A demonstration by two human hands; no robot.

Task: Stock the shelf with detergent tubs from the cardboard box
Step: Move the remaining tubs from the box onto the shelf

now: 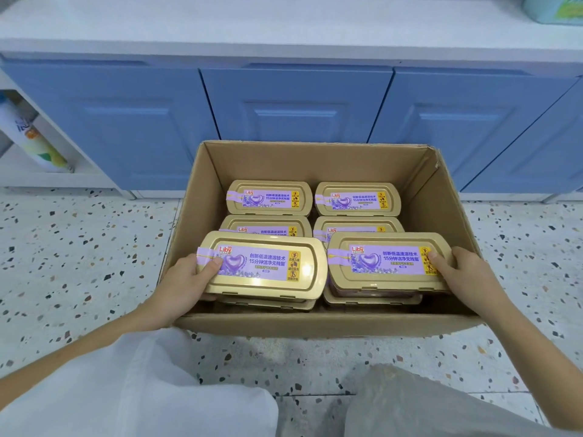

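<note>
An open cardboard box (315,324) stands on the floor and holds several gold-lidded detergent tubs with purple labels. My left hand (186,279) grips the left end of the near left tub (268,266), thumb on its lid. My right hand (457,269) grips the right end of the near right tub (388,260). Both held tubs sit higher than the ones beneath them. Two more rows of tubs (269,198) lie further back in the box. The white shelf top (284,23) runs across the top of the view.
Blue cabinet doors (296,105) stand right behind the box. A white open shelf unit at the left holds a tilted bottle (34,137). A green container (555,7) sits on the shelf top at far right. My knees are at the bottom on the speckled floor.
</note>
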